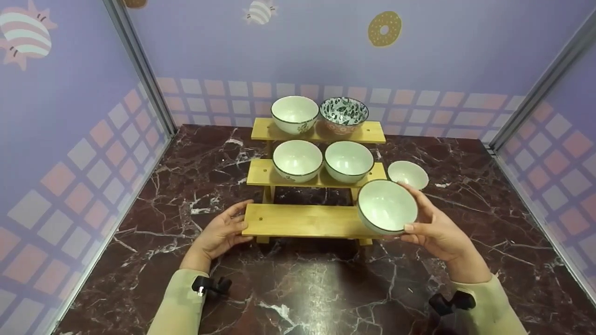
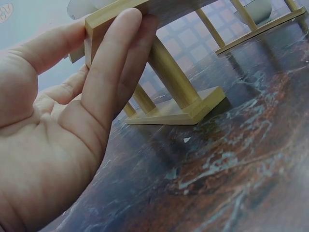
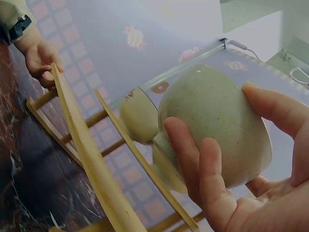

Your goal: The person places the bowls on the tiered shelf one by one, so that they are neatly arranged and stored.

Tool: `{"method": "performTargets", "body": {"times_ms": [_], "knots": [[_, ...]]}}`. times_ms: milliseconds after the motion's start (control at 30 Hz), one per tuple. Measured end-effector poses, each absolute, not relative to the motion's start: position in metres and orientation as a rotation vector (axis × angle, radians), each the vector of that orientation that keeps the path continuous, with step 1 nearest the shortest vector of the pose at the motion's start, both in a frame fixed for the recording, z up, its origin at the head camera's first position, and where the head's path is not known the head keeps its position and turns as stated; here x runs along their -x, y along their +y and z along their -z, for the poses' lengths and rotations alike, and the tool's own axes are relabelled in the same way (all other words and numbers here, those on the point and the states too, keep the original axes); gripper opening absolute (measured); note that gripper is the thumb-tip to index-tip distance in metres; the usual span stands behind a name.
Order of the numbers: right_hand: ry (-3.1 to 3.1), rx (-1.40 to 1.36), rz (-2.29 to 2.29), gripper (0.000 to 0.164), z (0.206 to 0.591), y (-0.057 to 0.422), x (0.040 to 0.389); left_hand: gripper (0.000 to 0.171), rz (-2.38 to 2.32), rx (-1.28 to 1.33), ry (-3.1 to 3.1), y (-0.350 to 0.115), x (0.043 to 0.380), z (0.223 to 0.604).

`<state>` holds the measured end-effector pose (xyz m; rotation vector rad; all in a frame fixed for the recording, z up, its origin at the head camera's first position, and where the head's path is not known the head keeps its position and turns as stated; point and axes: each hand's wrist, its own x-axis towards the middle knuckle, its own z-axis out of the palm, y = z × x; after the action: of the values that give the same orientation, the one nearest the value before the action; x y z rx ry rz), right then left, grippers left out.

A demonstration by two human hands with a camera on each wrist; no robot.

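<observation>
My right hand (image 1: 442,232) holds a bowl (image 1: 387,205), white inside with a dark rim, tilted above the right end of the lowest board of a three-step wooden display stand (image 1: 302,221). In the right wrist view the bowl's pale speckled outside (image 3: 212,121) shows, with fingers at its foot and the thumb near its rim. My left hand (image 1: 222,235) grips the left end of that lowest board. The left wrist view has the fingers under the board (image 2: 101,19) and the thumb at its end.
Two bowls, a white one (image 1: 295,111) and a black-and-white patterned one (image 1: 344,111), stand on the top step. The middle step bears two white bowls (image 1: 298,158). Another white bowl (image 1: 408,173) is on the dark marbled table (image 1: 489,186), right of the stand. Patterned walls (image 1: 326,46) enclose the table.
</observation>
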<state>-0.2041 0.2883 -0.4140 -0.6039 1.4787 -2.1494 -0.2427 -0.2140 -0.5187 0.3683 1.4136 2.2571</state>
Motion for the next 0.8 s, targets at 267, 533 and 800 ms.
{"method": "performTargets", "body": {"times_ms": [267, 533, 800], "knots": [[1.476, 0.578, 2.102, 0.09, 0.416, 0.266, 0.21, 0.07, -2.261, -0.372, 1.399, -0.214, 0.243, 0.518], [1.434, 0.566, 2.084, 0.092, 0.422, 0.238, 0.217, 0.07, -2.257, -0.375, 1.403, -0.214, 0.243, 0.518], [1.364, 0.56, 2.055, 0.094, 0.425, 0.212, 0.224, 0.069, -2.254, -0.366, 1.432, -0.214, 0.243, 0.52]]}}
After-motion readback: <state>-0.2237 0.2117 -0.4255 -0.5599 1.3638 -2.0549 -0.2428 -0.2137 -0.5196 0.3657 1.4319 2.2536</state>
